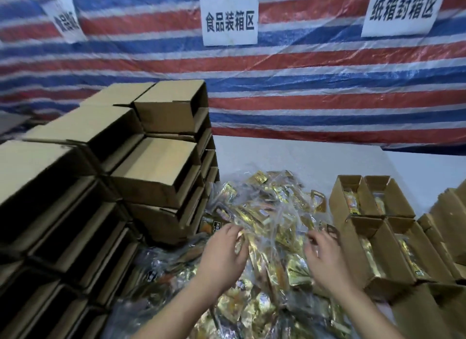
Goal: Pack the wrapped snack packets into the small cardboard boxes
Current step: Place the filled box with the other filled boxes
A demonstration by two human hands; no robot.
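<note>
The packing is under way but far from finished, judging by how things lie. A large heap of gold-wrapped snack packets [267, 227] covers the middle of the white table [290, 157], partly under loose clear plastic. On the right stand several small open boxes [373, 207], and at least four of them already show packets inside, though none looks closed. On the left rises a tall stack of empty boxes [106, 187], lying on their sides with their open mouths showing, so a great many are left to fill. The left hand [224, 253] reaches into the heap with fingers curled about a gold packet at its fingertips. The right hand [325, 255] is also bent over the packets, seemingly pinching the clear wrap, though blur leaves exactly what it holds uncertain.
</note>
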